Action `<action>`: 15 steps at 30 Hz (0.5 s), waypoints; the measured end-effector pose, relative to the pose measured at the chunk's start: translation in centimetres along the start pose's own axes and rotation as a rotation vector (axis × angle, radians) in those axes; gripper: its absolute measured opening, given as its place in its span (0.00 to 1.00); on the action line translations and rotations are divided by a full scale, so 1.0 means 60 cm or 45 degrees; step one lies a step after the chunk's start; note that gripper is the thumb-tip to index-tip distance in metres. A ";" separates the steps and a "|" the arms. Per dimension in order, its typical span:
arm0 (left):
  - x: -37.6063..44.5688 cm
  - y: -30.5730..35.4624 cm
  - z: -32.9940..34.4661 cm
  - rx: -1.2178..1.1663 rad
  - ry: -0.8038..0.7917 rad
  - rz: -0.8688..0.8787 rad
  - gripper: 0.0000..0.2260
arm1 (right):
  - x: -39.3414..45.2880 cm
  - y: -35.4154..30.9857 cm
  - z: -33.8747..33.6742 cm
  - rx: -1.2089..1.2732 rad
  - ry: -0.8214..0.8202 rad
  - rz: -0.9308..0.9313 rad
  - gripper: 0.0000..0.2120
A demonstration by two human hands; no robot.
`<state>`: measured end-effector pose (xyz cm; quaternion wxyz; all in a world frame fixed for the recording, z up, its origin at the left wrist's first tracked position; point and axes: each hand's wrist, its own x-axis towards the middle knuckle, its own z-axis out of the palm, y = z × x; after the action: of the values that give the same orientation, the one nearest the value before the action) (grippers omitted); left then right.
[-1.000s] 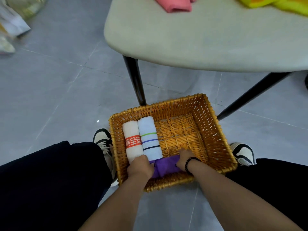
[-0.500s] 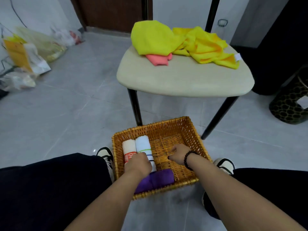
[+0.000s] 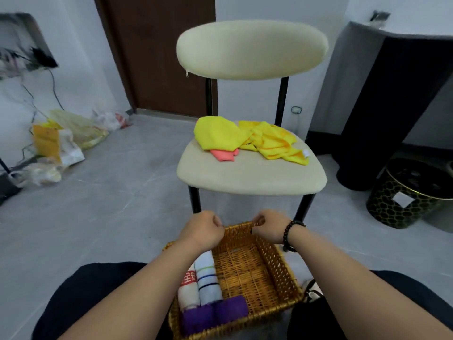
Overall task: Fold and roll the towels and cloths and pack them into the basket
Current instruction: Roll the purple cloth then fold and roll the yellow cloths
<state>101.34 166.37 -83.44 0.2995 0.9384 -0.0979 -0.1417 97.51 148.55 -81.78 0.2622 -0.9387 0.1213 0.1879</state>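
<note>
A wicker basket (image 3: 277, 261) sits on the floor between my knees. Along its left side lie a white roll with red print (image 3: 187, 288) and a white roll with coloured stripes (image 3: 207, 278). A purple roll (image 3: 213, 314) lies across the near end. My left hand (image 3: 203, 229) and my right hand (image 3: 268, 228), which wears a black bead bracelet, hover over the basket's far rim, fingers curled, with nothing visible in them. On the chair seat (image 3: 245, 177) lie two crumpled yellow cloths (image 3: 217, 133) (image 3: 272, 143) and a pink cloth (image 3: 224, 155), partly under the yellow one.
The cream chair stands just beyond the basket on black legs. A black and gold stool (image 3: 407, 195) stands at the right, with a dark cabinet (image 3: 382, 106) behind it. Plastic bags (image 3: 58, 141) lie on the grey floor at the left. A brown door (image 3: 159, 52) is behind.
My hands have left the purple roll at the basket's near end and risen to the far rim. The view has tilted up, showing the whole chair.
</note>
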 end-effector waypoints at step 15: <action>0.127 0.086 -0.041 -0.245 0.102 0.247 0.05 | 0.089 0.011 -0.142 0.331 0.598 -0.056 0.13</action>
<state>108.82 161.51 -80.09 0.4042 0.8964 -0.1620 -0.0832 104.59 142.74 -77.54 0.3494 -0.9174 0.1814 -0.0580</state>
